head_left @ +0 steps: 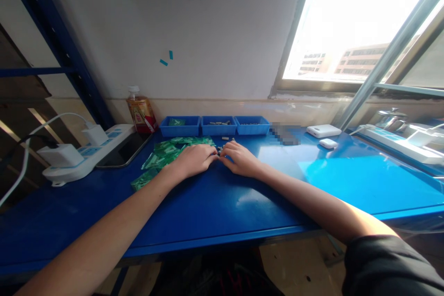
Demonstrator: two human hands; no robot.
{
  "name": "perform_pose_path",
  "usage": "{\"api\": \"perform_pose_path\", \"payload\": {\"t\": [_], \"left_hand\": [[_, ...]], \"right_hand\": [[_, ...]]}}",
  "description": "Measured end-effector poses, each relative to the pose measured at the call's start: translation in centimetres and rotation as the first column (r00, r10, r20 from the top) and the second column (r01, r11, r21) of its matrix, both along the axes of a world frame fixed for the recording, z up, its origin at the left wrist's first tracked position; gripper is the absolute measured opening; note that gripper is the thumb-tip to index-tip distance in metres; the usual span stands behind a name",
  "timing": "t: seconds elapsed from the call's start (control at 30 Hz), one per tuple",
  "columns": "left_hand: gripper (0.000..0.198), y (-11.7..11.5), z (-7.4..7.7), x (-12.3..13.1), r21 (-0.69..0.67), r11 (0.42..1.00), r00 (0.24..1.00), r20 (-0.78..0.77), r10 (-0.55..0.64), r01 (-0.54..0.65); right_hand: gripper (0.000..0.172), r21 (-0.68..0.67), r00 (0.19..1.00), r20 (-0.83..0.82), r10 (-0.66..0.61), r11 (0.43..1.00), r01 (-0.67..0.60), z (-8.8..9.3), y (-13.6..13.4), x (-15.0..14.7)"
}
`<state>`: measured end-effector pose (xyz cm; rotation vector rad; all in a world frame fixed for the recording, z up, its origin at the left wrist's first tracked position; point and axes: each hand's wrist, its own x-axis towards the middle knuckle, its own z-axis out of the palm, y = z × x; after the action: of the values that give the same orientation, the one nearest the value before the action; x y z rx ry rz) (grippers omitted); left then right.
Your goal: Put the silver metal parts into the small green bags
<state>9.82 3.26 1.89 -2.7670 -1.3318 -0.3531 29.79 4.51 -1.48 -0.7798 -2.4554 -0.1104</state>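
My left hand [196, 159] and my right hand [241, 157] meet over the middle of the blue table, fingers curled and tips almost touching. Small grey pieces [219, 149] show between the fingertips, too small to tell their kind; both hands pinch at them. Just behind my hands lies a short pale cylindrical piece [225, 138]. A spread pile of green, shiny flat packets [163, 152] lies beside and partly behind my left hand. Beyond are three blue bins: the left bin [180, 132] holds something green, the middle bin [218, 132] pale short rods, the right bin [253, 131] small dark pieces.
On the left are a power strip [92, 152] with plugs, a dark phone [123, 152] and a drink bottle [141, 113]. To the right, a white box-shaped device [323, 131], a small white case [328, 143] and another power strip [398, 143]. The table's front edge [222, 243] runs below my forearms.
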Motion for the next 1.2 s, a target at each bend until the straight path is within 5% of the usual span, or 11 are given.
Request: {"api": "perform_pose_path", "payload": {"t": [0.2,0.43,0.77,1.2], "left_hand": [[0.032,0.19,-0.22,0.03,-0.045,0.997,0.997,0.045,0.064,-0.062],[0.036,0.38,-0.51,-0.04,-0.059,0.998,0.997,0.082,0.004,0.001],[0.019,-0.11,0.11,0.0,-0.008,1.0,0.98,0.198,0.032,-0.031],[0.025,0.04,-0.18,0.18,-0.016,0.999,0.986,0.16,0.05,-0.049]], "right_hand": [[0.019,0.062,0.999,-0.017,-0.047,0.997,0.048,-0.03,-0.11,0.16],[0.016,0.112,0.989,-0.105,-0.102,0.987,0.114,-0.2,-0.24,-0.06],[0.019,0.109,0.976,-0.183,-0.119,0.984,0.14,0.23,-0.62,-0.2],[0.016,0.126,0.982,-0.149,-0.114,0.983,0.133,0.3,-0.57,-0.29]]}}
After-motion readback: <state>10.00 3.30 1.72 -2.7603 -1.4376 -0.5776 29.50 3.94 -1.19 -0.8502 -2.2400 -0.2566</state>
